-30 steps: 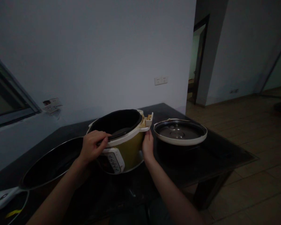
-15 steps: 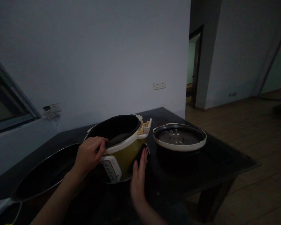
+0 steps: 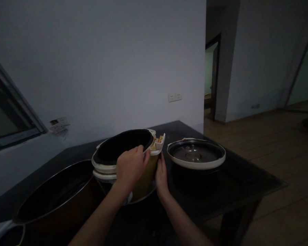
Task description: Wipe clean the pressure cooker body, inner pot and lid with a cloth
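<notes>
A rice cooker (image 3: 143,184) with a yellow-green body, white rim and dark inner pot stands before me, its lid off. My left hand (image 3: 132,167) is closed over the near right part of its rim, fingers curled toward the inside and partly hidden. Against the cooker's right side lies my right hand (image 3: 162,176), fingers stretched upward below the hinge piece (image 3: 159,141). The control panel is mostly covered by my left hand and forearm.
Left of the cooker sits a large dark wok (image 3: 56,191) with its handle toward me. The round, white-rimmed lid (image 3: 205,166) is on the right of the black table (image 3: 246,177). Behind are a wall and a socket (image 3: 175,97).
My left hand has moved right along the rim from the near left side, now covering the panel. My right hand has shifted slightly up and right along the cooker's side.
</notes>
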A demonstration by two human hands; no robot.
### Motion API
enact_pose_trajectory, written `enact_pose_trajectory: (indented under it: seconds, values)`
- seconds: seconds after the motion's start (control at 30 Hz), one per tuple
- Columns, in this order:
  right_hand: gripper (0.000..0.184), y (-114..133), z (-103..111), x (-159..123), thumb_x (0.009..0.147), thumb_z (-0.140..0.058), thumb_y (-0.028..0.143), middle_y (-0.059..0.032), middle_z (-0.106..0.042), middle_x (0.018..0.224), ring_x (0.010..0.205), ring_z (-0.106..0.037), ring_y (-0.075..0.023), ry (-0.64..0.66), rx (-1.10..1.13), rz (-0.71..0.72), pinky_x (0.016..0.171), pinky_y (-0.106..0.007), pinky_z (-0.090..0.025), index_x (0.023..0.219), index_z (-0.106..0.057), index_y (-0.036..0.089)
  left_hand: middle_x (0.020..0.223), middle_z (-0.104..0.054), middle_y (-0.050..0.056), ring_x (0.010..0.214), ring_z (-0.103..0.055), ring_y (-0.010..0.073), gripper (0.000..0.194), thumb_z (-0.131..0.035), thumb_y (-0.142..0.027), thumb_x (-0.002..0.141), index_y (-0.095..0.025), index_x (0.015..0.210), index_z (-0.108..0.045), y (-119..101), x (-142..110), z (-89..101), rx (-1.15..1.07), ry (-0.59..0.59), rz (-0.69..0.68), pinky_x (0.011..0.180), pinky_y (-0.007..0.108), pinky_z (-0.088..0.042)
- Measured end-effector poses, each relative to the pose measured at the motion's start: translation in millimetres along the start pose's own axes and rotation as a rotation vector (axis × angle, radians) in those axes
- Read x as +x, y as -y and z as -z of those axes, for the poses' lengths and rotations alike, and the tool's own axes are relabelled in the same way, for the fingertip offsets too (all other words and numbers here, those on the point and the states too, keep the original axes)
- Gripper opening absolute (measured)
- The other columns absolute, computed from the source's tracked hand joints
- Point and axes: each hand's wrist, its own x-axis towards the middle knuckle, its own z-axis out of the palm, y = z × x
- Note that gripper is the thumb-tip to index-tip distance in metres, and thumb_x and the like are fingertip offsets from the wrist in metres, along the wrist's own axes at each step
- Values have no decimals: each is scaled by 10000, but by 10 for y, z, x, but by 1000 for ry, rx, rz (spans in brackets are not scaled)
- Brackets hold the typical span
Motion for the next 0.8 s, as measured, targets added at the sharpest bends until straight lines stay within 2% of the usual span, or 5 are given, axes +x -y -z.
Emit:
enact_pose_trajectory:
  seconds: [0.2,0.3,0.57,0.67,0.8]
  values:
    - [563,31,-85,-916,952,-326,410,-8,-94,1568,1445,-29,-183,19,-66,-55,1155,-512,-48,1480,-182,276,779,-726,63,619,-647,221,328,-406,-379,935,-191,848,-661,180,-82,-97,-16,-116,-64,555,323,-372]
    - [558,167,-128,-843,950,-316,397,-6,-106,1566,1444,-33,-174,19,-43,-29,1159,-499,-51,1478,-197,262,818,-738,47,635,-651,209,307,-425,-369,930,-198,872,-673,268,-88,-133,-55,-126,-87,568,316,-374]
    - [534,373,-135,134,916,-276,345,-52,-306,1509,1416,-208,-175,-54,49,-33,1160,-457,-91,1413,-378,178,778,-740,36,619,-651,187,338,-406,-317,938,-186,817,-693,473,-94,-218,-168,-164,-174,579,292,-379]
    - [537,372,-128,23,926,-287,347,-44,-264,1525,1425,-175,-175,-40,19,-29,1158,-472,-82,1440,-319,199,778,-740,37,632,-659,183,343,-407,-316,939,-178,813,-695,536,-113,-240,-200,-181,-184,587,283,-394]
    - [560,406,-243,-666,957,-320,332,-21,-84,1566,1442,-10,-207,45,-130,59,1143,-549,-25,1483,-141,264,761,-738,40,613,-655,181,358,-397,-316,941,-174,793,-690,584,-125,-252,-183,-201,-194,576,284,-399]
